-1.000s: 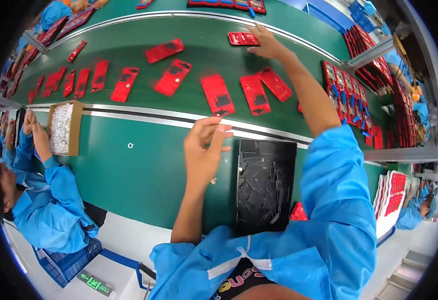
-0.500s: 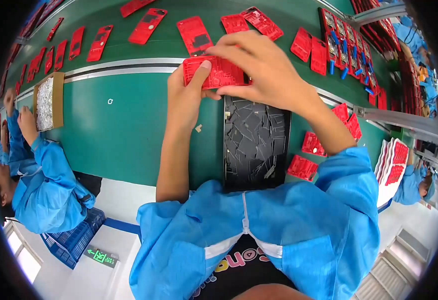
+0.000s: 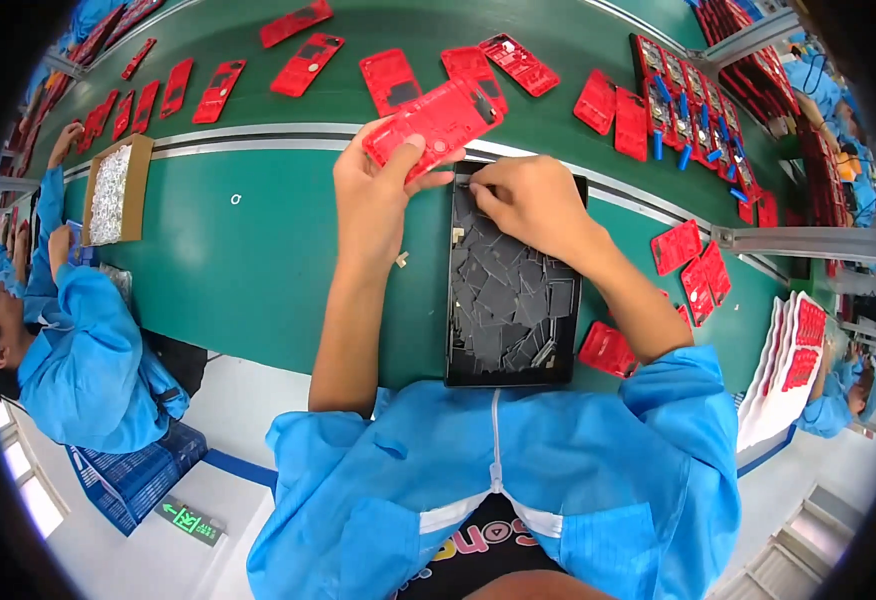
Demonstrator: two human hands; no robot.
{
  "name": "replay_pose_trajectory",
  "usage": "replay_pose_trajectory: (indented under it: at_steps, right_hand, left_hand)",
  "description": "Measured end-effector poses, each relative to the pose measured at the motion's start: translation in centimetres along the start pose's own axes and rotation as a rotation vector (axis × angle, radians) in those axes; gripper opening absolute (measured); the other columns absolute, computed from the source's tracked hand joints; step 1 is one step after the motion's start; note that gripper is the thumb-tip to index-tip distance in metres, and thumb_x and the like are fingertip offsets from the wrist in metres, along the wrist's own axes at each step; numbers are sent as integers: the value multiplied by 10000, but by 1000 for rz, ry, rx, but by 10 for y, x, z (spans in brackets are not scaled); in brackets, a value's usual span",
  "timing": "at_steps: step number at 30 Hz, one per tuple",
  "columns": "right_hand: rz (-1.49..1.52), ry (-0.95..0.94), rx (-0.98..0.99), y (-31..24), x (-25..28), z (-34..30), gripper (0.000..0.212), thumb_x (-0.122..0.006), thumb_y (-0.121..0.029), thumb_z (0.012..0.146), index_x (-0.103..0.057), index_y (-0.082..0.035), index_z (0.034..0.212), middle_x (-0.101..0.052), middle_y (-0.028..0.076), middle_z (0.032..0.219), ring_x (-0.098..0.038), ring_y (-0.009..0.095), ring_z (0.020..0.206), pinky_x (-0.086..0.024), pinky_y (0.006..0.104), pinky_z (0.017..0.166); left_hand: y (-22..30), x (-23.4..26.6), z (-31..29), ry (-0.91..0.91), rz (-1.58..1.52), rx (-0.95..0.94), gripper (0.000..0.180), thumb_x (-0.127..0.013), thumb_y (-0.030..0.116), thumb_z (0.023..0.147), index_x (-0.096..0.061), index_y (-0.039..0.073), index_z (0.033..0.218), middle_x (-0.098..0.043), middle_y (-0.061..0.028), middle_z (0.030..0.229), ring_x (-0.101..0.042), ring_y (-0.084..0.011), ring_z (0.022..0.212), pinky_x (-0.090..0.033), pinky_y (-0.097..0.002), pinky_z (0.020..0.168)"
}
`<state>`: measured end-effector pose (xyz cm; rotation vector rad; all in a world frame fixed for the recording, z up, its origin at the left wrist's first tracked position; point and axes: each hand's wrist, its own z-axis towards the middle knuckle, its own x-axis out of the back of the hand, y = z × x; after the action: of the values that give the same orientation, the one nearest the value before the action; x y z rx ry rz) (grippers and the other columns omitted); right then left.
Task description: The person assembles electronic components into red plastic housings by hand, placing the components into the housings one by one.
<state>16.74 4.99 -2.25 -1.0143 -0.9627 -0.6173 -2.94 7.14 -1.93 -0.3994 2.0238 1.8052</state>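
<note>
My left hand (image 3: 370, 195) grips a red plastic phone housing (image 3: 453, 118) by its near left end, thumb on top. The housing is tilted, its ribbed inner side facing up and its far right end raised over the belt's metal edge. Below and to its right, a long black tray (image 3: 508, 380) holds many thin dark grey rectangular pieces (image 3: 508, 290). My right hand (image 3: 536, 200) is over the tray's far end, thumb and fingers pinched together. Whatever may be between those fingertips is too small to make out.
Red housings (image 3: 216, 92) lie spaced along the green belt (image 3: 358, 30) beyond the metal rail. Several more (image 3: 676, 248) rest right of the tray. A loaded red rack (image 3: 678, 90) stands far right, white stacked trays (image 3: 783, 365) nearer. At left, a co-worker (image 3: 98, 350) sits by a cardboard box (image 3: 138, 190).
My right hand has let go of the red housing and moved down to the tray's far end. My left hand keeps the housing, now tilted up to the right. Belt items have shifted slightly in view.
</note>
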Motion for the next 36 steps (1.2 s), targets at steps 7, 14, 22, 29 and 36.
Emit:
replay_pose_trajectory:
  at_steps: [7, 14, 22, 29, 36]
  right_hand:
    - [801, 278, -353, 0, 33, -15, 177, -654, -111, 991, -726, 28, 908, -648, 36, 844, -617, 108, 632, -483, 258, 567]
    - [1223, 315, -394, -23, 55, -26, 113, -599, -67, 1013, -619, 44, 1022, -691, 102, 895, -753, 224, 785, -589, 276, 622]
    - [1118, 478, -103, -32, 46, -26, 169, -627, 113, 915, -604, 64, 1075, -688, 116, 934, -744, 201, 895, -599, 257, 664]
    - [980, 317, -335, -57, 48, -17, 315, -690, 108, 883, -657, 27, 1186, -646, 37, 867, -712, 115, 755, -569, 223, 620]
    - [1048, 399, -385, -51, 43, -14, 173, -696, 67, 916, -664, 57, 1085, -729, 114, 968, -748, 160, 834, -588, 228, 685]
  left_hand:
    - [2, -3, -1, -33, -181, 30, 268, -565, -62, 949, -451, -96, 1189, -675, -279, 1137, -733, -381, 1017, -659, -415, 776]
    - [5, -9, -10, -25, 91, -27, 206, -663, 1, 944, -600, -81, 1122, -711, -214, 1079, -747, -302, 982, -641, -354, 727]
    - [-5, 5, -8, -40, 9, 85, 142, -689, 119, 967, -693, 12, 1062, -733, -95, 1033, -701, -177, 972, -547, -314, 762]
    - [0, -5, -7, -44, -283, 164, 264, -623, 145, 1007, -615, -10, 1220, -699, -116, 1152, -687, -203, 1053, -552, -407, 916]
    - [5, -15, -19, -134, -88, 76, 291, -592, 47, 1006, -578, -51, 1280, -689, -138, 1199, -682, -200, 1076, -559, -361, 937]
